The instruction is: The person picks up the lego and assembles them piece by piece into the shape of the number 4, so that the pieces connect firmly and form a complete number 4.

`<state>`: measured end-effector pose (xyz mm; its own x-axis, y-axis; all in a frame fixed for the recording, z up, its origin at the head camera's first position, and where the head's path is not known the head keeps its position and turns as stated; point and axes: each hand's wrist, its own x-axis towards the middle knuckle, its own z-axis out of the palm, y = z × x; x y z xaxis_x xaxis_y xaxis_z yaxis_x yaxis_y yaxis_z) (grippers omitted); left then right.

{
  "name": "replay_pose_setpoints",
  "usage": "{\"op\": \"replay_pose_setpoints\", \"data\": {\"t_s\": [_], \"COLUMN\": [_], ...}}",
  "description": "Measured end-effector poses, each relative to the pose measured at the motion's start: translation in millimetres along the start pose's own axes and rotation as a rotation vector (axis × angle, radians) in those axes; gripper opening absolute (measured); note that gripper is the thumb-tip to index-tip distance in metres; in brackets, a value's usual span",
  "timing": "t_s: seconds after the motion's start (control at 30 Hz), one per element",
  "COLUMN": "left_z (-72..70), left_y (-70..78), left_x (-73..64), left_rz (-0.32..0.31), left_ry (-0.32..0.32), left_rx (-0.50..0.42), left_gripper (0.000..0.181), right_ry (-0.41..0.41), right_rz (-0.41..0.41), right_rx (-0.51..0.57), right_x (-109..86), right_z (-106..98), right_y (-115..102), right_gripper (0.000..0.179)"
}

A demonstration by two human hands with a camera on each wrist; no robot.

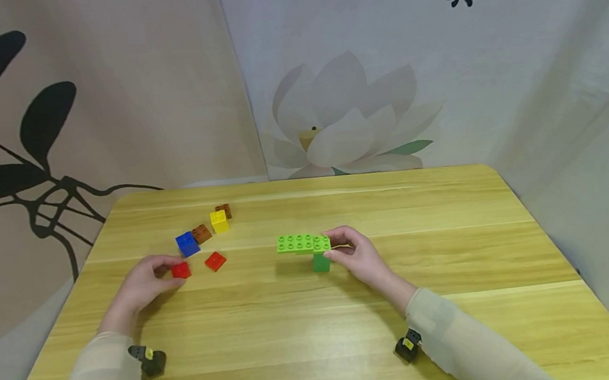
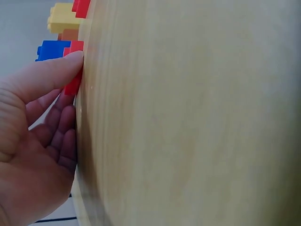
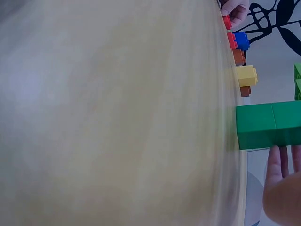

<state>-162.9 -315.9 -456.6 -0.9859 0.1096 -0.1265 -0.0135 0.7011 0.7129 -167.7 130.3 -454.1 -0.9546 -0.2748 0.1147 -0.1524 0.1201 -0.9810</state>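
Observation:
My left hand [image 1: 144, 285] pinches a small red brick [image 1: 181, 270] between thumb and fingers, low at the table's left side. In the left wrist view, the thumb lies across the near face of that brick [image 2: 73, 87]. My right hand [image 1: 364, 258] grips the right end of a green block structure near the middle of the table. Its top is a row of studded light green bricks [image 1: 294, 243] that juts out leftward. Beneath the right end stand dark green bricks [image 1: 321, 262], stacked two high in the right wrist view.
A second red brick [image 1: 215, 261] lies right of the left hand. Behind it are a blue brick [image 1: 187, 244], a brown brick [image 1: 201, 233], a yellow brick [image 1: 220, 222] and another brown brick [image 1: 224, 209]. A printed curtain [image 1: 354, 24] hangs behind the wooden table [image 1: 277, 354].

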Motion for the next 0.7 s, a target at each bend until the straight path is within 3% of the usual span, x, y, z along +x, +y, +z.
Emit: {"op": "replay_pose_setpoints", "data": {"t_s": [0.17,0.4,0.7], "left_z": [0.4,0.5,18.6], "left_y": [2.9,17.6,60.4], "left_x": [-1.4,-6.5,-6.0], "left_rz": [-0.002,0.047,0.138], "left_ry": [0.002,0.001,-0.053], "left_rx": [0.005,-0.014,-0.130], "left_gripper": [0.044,0.046,0.041], "right_ry": [0.002,0.001,0.001], "right_rz": [-0.005,-0.007,-0.007], "right_rx": [-0.002,-0.006,0.003], "right_x": [0.5,-0.1,-0.1], "right_z": [0,0,0], "right_y": [1,1,2], "right_gripper": [0.034,0.034,0.034]}}
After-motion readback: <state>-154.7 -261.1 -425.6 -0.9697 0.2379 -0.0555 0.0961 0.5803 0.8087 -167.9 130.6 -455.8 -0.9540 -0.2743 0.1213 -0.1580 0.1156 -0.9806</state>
